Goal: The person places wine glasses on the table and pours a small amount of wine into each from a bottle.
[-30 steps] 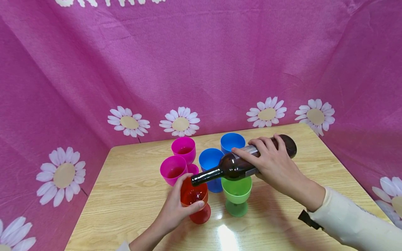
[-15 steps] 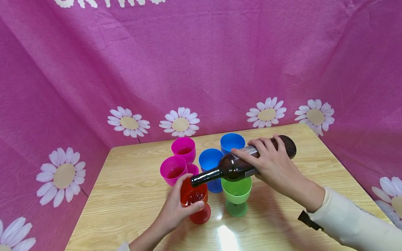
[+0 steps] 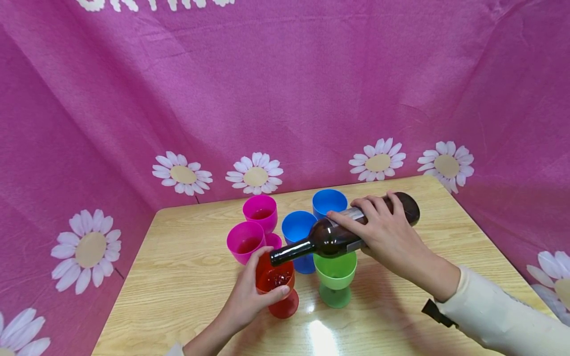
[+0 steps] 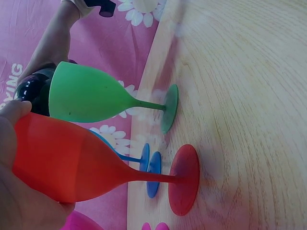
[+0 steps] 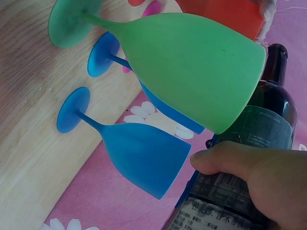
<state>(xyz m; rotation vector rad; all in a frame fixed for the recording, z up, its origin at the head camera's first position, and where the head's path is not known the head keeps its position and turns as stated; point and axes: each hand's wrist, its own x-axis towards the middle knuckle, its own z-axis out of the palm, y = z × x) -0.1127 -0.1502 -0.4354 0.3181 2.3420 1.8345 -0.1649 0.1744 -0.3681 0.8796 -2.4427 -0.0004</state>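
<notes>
My right hand (image 3: pixel 383 227) grips a dark glass wine bottle (image 3: pixel 331 237) from above around its labelled body. The bottle is tipped, its mouth over the bowl of a red goblet (image 3: pixel 284 304). Dark red liquid with bubbles shows in that goblet. My left hand (image 3: pixel 249 291) holds the red goblet's bowl, fingers on the far side and thumb at the near rim; in the left wrist view the red goblet (image 4: pixel 91 163) has its foot on the table. A green goblet (image 3: pixel 336 279) stands upright just right of it, partly under the bottle.
Two pink goblets (image 3: pixel 246 242) with red liquid stand behind the left hand. Two blue goblets (image 3: pixel 299 225) stand behind the bottle, partly hidden by it. The wooden table (image 3: pixel 178 277) is enclosed by a magenta cloth (image 3: pixel 285 99) printed with daisies.
Both hands, the bottle and the goblets stay almost in place. The liquid's surface in the red goblet shifts and bubbles.
</notes>
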